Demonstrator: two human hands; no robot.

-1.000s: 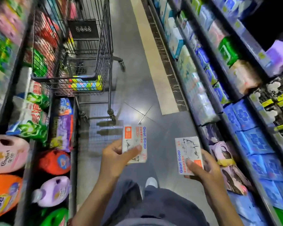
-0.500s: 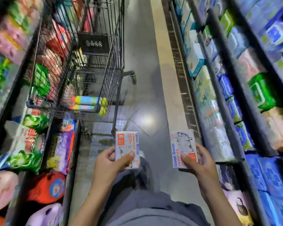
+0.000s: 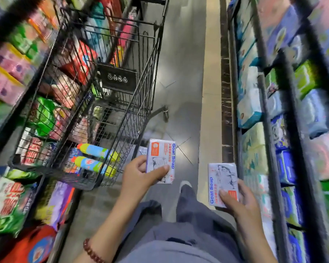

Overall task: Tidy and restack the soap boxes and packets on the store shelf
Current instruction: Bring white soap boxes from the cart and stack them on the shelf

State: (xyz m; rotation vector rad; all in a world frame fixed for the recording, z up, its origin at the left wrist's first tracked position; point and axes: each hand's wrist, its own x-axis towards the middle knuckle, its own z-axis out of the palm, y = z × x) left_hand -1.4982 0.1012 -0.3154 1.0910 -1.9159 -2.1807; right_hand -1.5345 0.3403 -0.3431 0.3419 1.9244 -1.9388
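Left hand (image 3: 141,173) clamps first Goat Soap box (image 3: 160,158), right hand (image 3: 243,205) second Goat Soap box (image 3: 223,179), labels up, probably for shelf (image 3: 270,149) right of fingers (image 3: 242,190).

We stand on the aisle floor (image 3: 180,63) between the left shelving (image 3: 6,25) and the right shelving (image 3: 268,130). The cart (image 3: 133,103) stands ahead on our left, close beside the left shelving, with packets (image 3: 95,162) lying in it. Our left hand (image 3: 139,173) holds the left soap box (image 3: 160,161) just behind the cart. Our right hand (image 3: 239,204) holds the right soap box (image 3: 223,184) beside the right shelving.
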